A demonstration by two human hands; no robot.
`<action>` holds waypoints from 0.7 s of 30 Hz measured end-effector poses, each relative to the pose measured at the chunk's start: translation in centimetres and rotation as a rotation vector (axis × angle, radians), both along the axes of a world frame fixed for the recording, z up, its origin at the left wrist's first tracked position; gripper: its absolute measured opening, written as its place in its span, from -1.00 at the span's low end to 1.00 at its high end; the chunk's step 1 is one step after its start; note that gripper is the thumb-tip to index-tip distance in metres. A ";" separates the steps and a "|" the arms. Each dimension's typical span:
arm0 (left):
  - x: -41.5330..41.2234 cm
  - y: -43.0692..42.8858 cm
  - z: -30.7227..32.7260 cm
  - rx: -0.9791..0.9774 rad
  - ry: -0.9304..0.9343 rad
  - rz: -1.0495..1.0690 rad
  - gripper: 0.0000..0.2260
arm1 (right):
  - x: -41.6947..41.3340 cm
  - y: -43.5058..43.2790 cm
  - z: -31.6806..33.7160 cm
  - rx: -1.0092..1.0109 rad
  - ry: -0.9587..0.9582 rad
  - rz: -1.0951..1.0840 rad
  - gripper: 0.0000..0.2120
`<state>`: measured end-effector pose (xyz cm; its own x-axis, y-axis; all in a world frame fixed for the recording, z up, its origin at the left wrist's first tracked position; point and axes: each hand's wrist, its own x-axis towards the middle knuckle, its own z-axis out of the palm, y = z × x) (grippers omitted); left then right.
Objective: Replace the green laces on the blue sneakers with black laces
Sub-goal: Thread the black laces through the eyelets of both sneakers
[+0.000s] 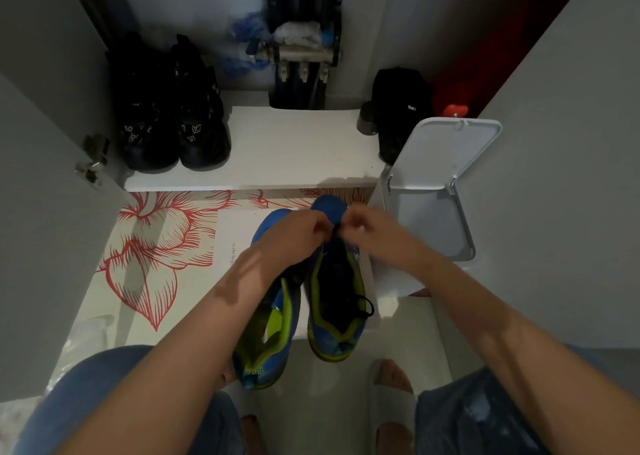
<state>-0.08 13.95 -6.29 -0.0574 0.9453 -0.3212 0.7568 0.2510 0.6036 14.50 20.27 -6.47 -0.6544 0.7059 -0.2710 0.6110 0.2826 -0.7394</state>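
Finding: both blue sneakers stand side by side on a white sheet (239, 226) on the floor, toes pointing away from you and heels towards your knees. This keeps the eyelet rows facing up and in reach.

Your left hand (298, 234) and right hand (365, 229) meet over the toe end of the sneaker on your right (341, 336). The fingers of both are curled in, pinching the black lace (336, 234) from opposite sides, apparently to draw it even through the lowest eyelets.

A slack loop of that lace trails off the collar, so lacing there looks unfinished.

The other sneaker (263, 350) lies partly under your left forearm. Whether it is laced cannot be told. No green lace can be made out.
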 end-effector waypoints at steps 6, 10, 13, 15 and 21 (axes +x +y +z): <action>0.9 1.2 1.8 -0.094 -0.760 0.194 -0.75 | 0.5 1.7 3.2 -0.450 0.518 -0.461 -0.91; 1.5 1.1 1.9 -0.168 -0.729 0.160 -0.88 | 0.7 2.1 2.8 -0.510 0.551 -0.466 -0.91; 1.3 1.1 1.6 -0.181 -0.744 0.176 -0.74 | 0.9 2.5 2.7 -0.558 0.611 -0.530 -0.94; 1.1 1.4 1.8 -0.194 -0.738 0.220 -0.64 | 0.9 2.8 2.6 -0.459 0.570 -0.565 -0.92; 1.5 1.2 1.9 -0.149 -0.639 0.045 -0.79 | 0.7 3.1 2.6 -0.254 0.517 -0.623 -0.89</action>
<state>1.42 15.16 -4.39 0.1497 0.8894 -0.4320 0.2478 0.3893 0.8872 15.21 23.40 -3.85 -0.2512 0.9367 -0.2439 0.1676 -0.2061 -0.9641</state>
